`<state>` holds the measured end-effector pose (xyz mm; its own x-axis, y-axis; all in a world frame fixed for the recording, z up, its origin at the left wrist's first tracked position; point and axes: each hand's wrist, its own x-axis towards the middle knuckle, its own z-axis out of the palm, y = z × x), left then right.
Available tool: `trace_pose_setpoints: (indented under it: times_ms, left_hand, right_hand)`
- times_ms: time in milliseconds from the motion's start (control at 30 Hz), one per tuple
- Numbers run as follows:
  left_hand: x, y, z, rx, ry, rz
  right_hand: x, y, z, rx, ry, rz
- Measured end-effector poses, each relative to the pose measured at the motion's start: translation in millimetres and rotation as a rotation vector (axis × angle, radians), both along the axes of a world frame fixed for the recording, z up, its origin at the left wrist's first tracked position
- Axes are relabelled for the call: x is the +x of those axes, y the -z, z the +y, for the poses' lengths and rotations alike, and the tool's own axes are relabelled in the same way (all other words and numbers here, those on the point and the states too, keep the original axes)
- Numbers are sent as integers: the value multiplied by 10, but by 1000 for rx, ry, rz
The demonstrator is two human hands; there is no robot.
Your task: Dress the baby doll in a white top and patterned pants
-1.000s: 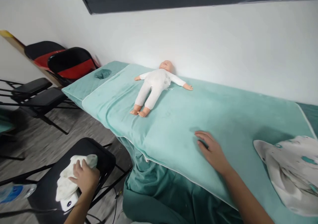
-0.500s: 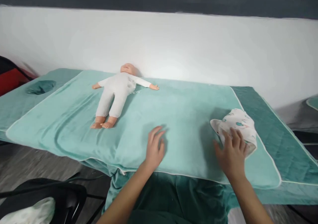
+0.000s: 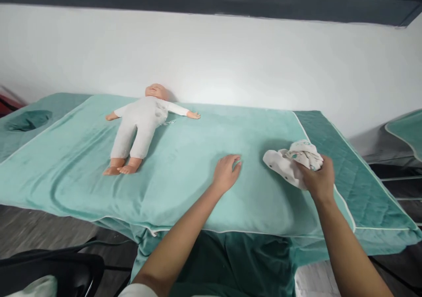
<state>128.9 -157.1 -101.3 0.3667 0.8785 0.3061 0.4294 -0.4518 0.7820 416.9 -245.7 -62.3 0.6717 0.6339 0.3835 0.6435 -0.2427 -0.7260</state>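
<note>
My right hand [image 3: 320, 180] grips a bunched white baby cloth [image 3: 290, 167] at the right part of the bed. Small green prints and a few dark dots, like snaps, show on it; its exact kind I cannot make out. A flap of it reaches left over the mat. My left hand [image 3: 227, 173] is over the mat left of the cloth, thumb apart from the slightly bent fingers, holding nothing. A baby doll [image 3: 140, 121] with a white cloth body lies on its back at the far left, arms spread and feet toward me.
A light green velvety mat [image 3: 204, 143] covers the padded bed, which has a face hole [image 3: 29, 120] at its left end. A white wall [image 3: 231, 59] runs behind it. At lower left stands a black chair [image 3: 82, 273] with pale fabric on it.
My right hand has closed on the cloth, which is now crumpled and turned. My left hand has moved right toward it. The view has shifted slightly right.
</note>
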Motion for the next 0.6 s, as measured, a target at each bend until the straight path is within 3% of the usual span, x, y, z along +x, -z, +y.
trace_pose_setpoints:
  times_ms: [67, 133, 267, 333, 467, 600]
  left_hand:
    - [-29, -6, -9, -79, 35, -173]
    - [-64, -18, -13, -186, 45, -412]
    - [-130, -46, 4, -333, -91, -809]
    - [-139, -42, 21, -343, -119, -872]
    - [-121, 14, 57, -386, -122, -793]
    - [-105, 54, 71, -384, -107, -713]
  right_hand:
    - [-282, -137, 96, 19, -136, 149]
    - [-597, -245, 222, 47, -383, 290]
    - [-1035, -250, 658, 61, -727, 505]
    - [-1108, -145, 919, 47, -725, 493]
    - [-1094, 123, 1209, 104, -511, 58]
    - [-1074, 287, 1157, 130, -643, -110]
